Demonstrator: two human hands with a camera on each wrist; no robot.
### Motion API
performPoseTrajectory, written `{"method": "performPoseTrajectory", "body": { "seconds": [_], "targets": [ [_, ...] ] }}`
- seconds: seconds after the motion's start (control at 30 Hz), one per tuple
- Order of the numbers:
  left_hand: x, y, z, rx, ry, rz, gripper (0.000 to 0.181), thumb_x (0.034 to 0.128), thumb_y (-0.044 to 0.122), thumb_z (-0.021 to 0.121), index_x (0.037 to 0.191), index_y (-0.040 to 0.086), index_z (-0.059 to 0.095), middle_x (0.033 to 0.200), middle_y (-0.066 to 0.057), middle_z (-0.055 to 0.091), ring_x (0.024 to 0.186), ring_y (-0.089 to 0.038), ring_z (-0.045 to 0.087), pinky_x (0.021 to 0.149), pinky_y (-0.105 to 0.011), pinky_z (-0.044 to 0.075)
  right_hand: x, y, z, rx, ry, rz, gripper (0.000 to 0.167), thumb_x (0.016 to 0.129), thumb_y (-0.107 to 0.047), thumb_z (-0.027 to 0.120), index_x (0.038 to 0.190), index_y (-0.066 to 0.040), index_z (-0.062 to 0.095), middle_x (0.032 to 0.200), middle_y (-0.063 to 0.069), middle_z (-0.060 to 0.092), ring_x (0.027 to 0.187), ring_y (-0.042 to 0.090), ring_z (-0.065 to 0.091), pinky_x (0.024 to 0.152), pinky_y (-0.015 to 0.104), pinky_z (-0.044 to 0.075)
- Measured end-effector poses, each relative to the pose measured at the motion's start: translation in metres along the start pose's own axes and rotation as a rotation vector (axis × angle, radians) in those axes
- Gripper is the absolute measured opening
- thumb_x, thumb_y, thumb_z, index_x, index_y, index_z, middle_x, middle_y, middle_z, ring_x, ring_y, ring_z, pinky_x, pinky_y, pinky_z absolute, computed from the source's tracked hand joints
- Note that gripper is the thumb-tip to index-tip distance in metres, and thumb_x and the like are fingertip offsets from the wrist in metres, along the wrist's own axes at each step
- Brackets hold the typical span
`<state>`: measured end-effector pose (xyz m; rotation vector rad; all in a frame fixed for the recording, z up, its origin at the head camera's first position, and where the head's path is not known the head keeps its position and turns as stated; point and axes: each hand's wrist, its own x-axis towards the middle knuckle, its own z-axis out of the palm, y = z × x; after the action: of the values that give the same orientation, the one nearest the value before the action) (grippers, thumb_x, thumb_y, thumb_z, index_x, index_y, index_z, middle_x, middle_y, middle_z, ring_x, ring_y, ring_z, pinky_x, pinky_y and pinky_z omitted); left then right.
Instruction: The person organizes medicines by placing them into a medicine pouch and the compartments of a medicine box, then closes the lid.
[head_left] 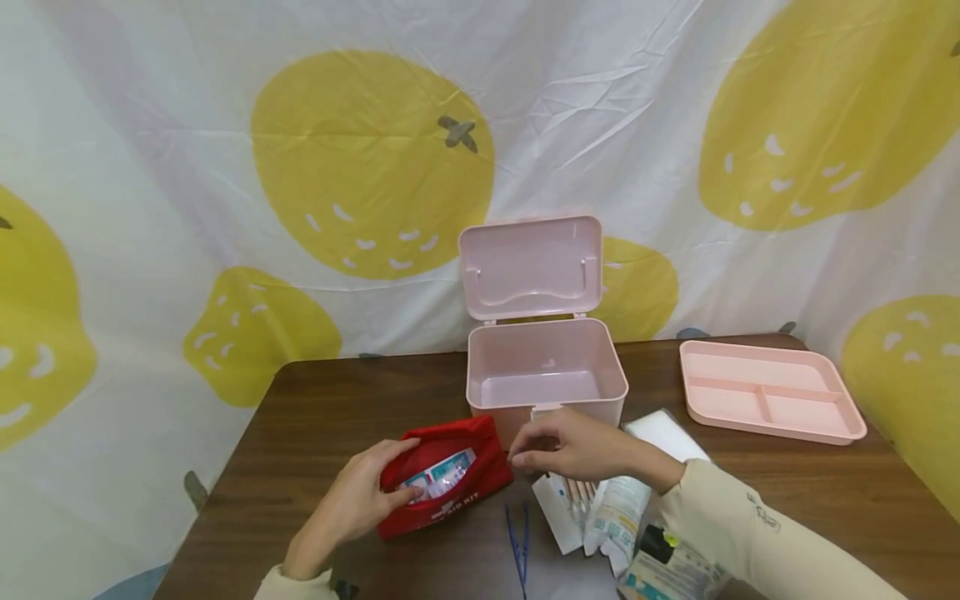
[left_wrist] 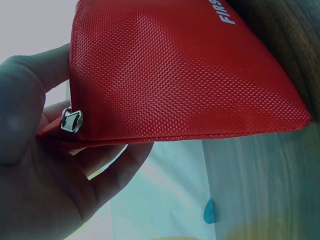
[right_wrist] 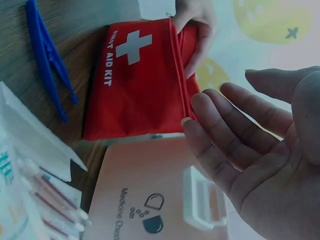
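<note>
My left hand (head_left: 352,500) grips the left edge of a red first aid pouch (head_left: 491,475), thumb on the near side of its mouth. The pouch is unzipped and tilted, and small printed packets (head_left: 442,477) show inside. In the left wrist view, the zipper pull (left_wrist: 71,121) hangs beside my palm. Just right of the pouch, my right hand (head_left: 573,450) holds nothing, its fingers loosely bent. In the right wrist view, its fingertips (right_wrist: 202,105) are near the pouch's opening. Behind both hands stands a pink medicine chest (head_left: 540,354), its lid (head_left: 531,267) raised.
Blue tweezers (head_left: 517,546) lie in front of the pouch. To their right are cotton swabs (head_left: 581,493), a white paper packet (head_left: 557,515), a plastic-wrapped roll (head_left: 621,512) and a clear printed bag (head_left: 667,575). A pink divided tray (head_left: 761,425) lies at the back right.
</note>
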<state>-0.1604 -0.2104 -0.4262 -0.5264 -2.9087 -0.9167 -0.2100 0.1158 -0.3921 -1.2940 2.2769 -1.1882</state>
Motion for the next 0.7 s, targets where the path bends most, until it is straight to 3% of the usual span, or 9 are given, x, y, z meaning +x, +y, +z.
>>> {"method": "performPoseTrajectory", "body": {
  "seconds": [0.2,0.4,0.7],
  "targets": [
    [-0.001,0.000,0.002,-0.029,-0.014,-0.032,0.060,0.0787,0.020,0.084,0.133,0.011,0.061,0.119,-0.002,0.066,0.105,-0.019,0.063,0.086,-0.039,0.057,-0.005,0.010,-0.001,0.008,-0.037,0.001,0.011,0.097,-0.020,0.064,0.098,-0.015,0.073,0.084,-0.008,0.070,0.077,0.004,0.067,0.073,0.026,0.056],
    [-0.002,-0.001,0.002,-0.031,-0.014,-0.038,0.061,0.0785,0.019,0.085,0.133,0.011,0.060,0.119,-0.002,0.065,0.105,-0.019,0.062,0.086,-0.040,0.056,-0.006,0.019,0.007,-0.007,-0.066,0.052,0.009,0.096,-0.021,0.065,0.096,-0.017,0.073,0.085,0.001,0.072,0.078,0.001,0.062,0.074,0.023,0.053],
    [-0.003,0.000,0.001,-0.030,-0.018,-0.038,0.061,0.0781,0.017,0.085,0.134,0.010,0.060,0.119,-0.002,0.065,0.105,-0.019,0.062,0.087,-0.041,0.056,-0.004,0.027,0.022,0.004,-0.107,0.072,0.008,0.092,-0.015,0.069,0.096,-0.010,0.073,0.089,-0.003,0.071,0.082,0.002,0.064,0.077,0.024,0.054]
  ]
}}
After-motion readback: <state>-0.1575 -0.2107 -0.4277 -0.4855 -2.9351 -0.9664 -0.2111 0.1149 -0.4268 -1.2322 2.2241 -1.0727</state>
